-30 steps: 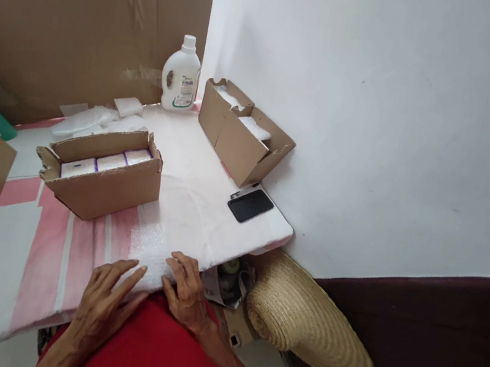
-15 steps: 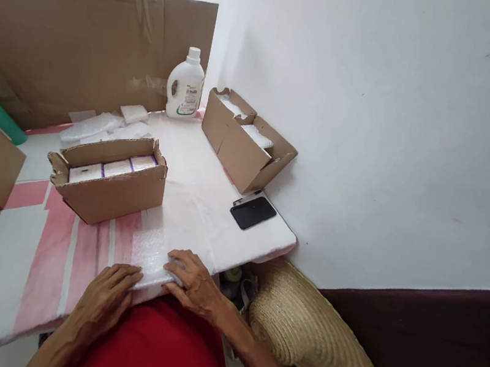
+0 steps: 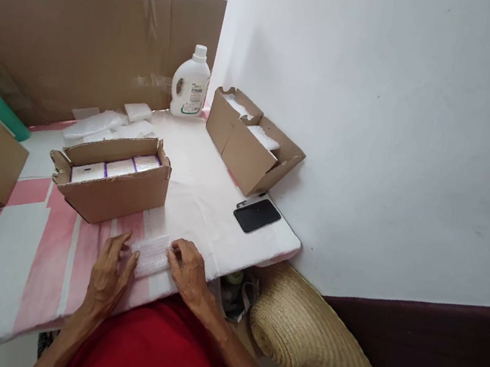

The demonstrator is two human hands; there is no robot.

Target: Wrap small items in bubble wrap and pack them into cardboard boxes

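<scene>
A clear piece of bubble wrap (image 3: 150, 256), folded over on itself, lies on the striped cloth near the table's front edge. At its left end is my left hand (image 3: 108, 276), thumb and fingers apart, with the thumb close to the wrap. My right hand (image 3: 188, 274) has its thumb and bent fingers closed on the right end of the wrap. Whether anything is inside the folds, I cannot tell. Just beyond stands an open cardboard box (image 3: 119, 198) holding several white packs with purple edges.
Against the wall is a long cardboard box (image 3: 243, 149) with bubble-wrapped things, and nearer, a black phone (image 3: 257, 214). A white jug (image 3: 190, 85) and plastic pieces (image 3: 96, 126) stand before a cardboard panel (image 3: 81, 40). A straw hat (image 3: 318, 338) is below the table's right edge.
The bubble wrap has been folded over and sits slightly farther from the table edge. My left hand has moved forward and opened away from it; my right hand has shifted slightly forward.
</scene>
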